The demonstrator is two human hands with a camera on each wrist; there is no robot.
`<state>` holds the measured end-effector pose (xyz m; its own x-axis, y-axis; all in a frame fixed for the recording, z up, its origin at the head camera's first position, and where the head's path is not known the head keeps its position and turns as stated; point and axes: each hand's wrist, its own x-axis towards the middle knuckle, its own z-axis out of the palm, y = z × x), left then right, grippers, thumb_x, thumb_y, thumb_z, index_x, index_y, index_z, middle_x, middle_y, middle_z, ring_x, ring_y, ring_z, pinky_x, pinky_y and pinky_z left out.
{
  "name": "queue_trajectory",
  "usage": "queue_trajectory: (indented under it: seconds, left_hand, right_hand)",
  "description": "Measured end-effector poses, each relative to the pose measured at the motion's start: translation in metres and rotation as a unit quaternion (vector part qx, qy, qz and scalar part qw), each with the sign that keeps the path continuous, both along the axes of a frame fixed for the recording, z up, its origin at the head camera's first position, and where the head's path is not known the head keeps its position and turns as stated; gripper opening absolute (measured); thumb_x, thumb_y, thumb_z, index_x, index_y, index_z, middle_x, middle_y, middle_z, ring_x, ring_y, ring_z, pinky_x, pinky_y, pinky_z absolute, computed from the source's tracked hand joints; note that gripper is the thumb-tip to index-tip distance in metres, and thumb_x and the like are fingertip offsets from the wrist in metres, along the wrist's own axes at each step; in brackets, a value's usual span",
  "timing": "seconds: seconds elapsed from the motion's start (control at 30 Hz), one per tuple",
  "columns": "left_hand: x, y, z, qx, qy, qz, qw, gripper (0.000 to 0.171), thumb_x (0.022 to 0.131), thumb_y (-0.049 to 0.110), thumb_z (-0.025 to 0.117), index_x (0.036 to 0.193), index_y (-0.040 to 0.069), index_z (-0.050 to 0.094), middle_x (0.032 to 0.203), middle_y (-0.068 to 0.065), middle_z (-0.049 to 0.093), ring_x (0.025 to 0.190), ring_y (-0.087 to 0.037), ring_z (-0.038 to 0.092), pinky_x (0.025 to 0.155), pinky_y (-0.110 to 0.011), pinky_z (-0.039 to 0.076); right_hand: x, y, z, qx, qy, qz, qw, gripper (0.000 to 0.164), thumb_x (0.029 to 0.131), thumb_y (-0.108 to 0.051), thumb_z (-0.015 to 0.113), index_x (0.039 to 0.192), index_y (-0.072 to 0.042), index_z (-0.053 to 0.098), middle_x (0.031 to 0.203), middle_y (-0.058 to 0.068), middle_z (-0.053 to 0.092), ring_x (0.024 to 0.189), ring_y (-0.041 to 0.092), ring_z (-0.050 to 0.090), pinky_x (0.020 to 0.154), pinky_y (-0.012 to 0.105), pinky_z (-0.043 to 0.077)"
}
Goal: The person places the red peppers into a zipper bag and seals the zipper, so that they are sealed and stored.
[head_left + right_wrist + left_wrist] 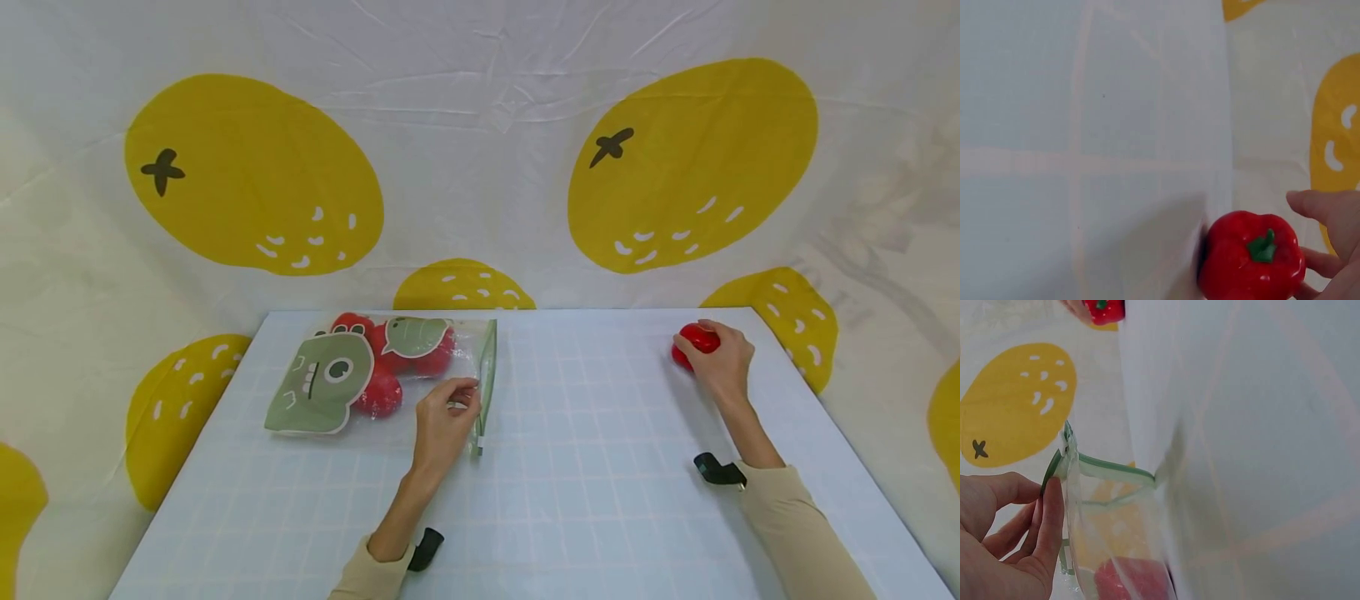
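Note:
On the left of the table lies a clear zip bag [465, 358] with a green cartoon print and several rounded red things [378, 396] inside. My left hand [447, 421] pinches its green-edged opening [1116, 469] between thumb and fingers; the opening stands apart in the left wrist view. Far to the right, a glossy red bell pepper [1250, 259] with a green stem rests on the table. My right hand [723, 358] is over it from above, fingers partly behind the pepper. A small gap shows between thumb [1310, 205] and pepper in the right wrist view.
The white table [585, 500] has a pale grid pattern. Behind and beside it hangs a white cloth [472, 183] printed with big yellow fruit. Black camera mounts [718, 470] sit at both sleeves.

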<state>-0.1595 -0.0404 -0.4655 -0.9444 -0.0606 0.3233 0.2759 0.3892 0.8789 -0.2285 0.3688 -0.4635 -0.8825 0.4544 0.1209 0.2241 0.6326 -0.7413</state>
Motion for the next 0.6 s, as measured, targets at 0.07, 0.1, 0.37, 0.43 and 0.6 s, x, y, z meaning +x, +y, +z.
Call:
queue_trajectory:
  seconds: [0.07, 0.1, 0.37, 0.43, 0.6]
  left_hand:
    - [0.0, 0.0, 0.0, -0.002, -0.005, 0.002, 1.0, 0.017, 0.091, 0.002, 0.075, 0.107, 0.002, 0.076, 0.094, -0.008, 0.074, 0.082, -0.02, 0.071, 0.075, -0.029, 0.062]
    - [0.0, 0.0, 0.0, -0.003, -0.007, 0.002, 1.0, 0.017, 0.091, 0.003, 0.075, 0.108, 0.002, 0.076, 0.094, -0.008, 0.074, 0.082, -0.019, 0.071, 0.075, -0.029, 0.062]
    - [0.0, 0.001, -0.002, -0.006, -0.017, 0.004, 0.9998, 0.018, 0.091, 0.004, 0.076, 0.109, 0.002, 0.076, 0.095, -0.008, 0.074, 0.083, -0.019, 0.071, 0.077, -0.028, 0.062]
    - [0.0, 0.001, -0.002, -0.004, -0.018, 0.004, 0.9998, 0.018, 0.091, 0.004, 0.076, 0.109, 0.003, 0.076, 0.095, -0.008, 0.074, 0.083, -0.019, 0.071, 0.077, -0.028, 0.062]
    - [0.0, 0.001, 0.0, -0.002, -0.017, 0.004, 0.9999, 0.018, 0.091, 0.003, 0.075, 0.109, 0.002, 0.076, 0.095, -0.008, 0.074, 0.083, -0.019, 0.07, 0.077, -0.028, 0.062]
  right_hand:
    - [0.0, 0.002, -0.002, 0.01, -0.004, 0.003, 1.0, 0.062, 0.099, -0.025, 0.068, 0.151, -0.001, 0.044, 0.153, 0.028, 0.038, 0.147, 0.043, 0.023, 0.103, 0.066, 0.046]
    - [0.0, 0.003, -0.003, 0.016, -0.004, 0.004, 1.0, 0.062, 0.098, -0.025, 0.069, 0.15, -0.001, 0.045, 0.152, 0.029, 0.038, 0.147, 0.043, 0.024, 0.102, 0.067, 0.046]
    - [-0.001, 0.01, -0.006, 0.052, -0.009, -0.003, 0.999, 0.064, 0.096, -0.023, 0.072, 0.149, 0.002, 0.046, 0.148, 0.032, 0.041, 0.143, 0.046, 0.028, 0.1, 0.068, 0.047]
    - [0.0, 0.011, -0.005, 0.057, -0.012, -0.006, 0.998, 0.065, 0.096, -0.024, 0.072, 0.148, 0.003, 0.045, 0.147, 0.032, 0.042, 0.141, 0.047, 0.03, 0.1, 0.068, 0.047]
    - [0.002, 0.015, -0.003, 0.058, -0.027, -0.012, 0.998, 0.067, 0.097, -0.025, 0.07, 0.149, 0.005, 0.041, 0.148, 0.034, 0.039, 0.142, 0.049, 0.029, 0.099, 0.07, 0.047]
